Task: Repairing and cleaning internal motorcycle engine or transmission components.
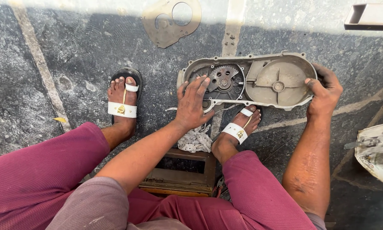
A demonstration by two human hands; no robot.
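Grey engine cover (259,81), geared, seemingly floor-propped

Dark speckled stone floor (72,51), pale joint lines; sunlit strip along top; low wooden stool (180,174).

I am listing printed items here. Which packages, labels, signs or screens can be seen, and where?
Printed sheet: on the floor at the right edge, crumpled, off-white with grey print, a small metal part lying on it.
No labels, signs or screens show; the casing held by both hands looks bare grey metal.
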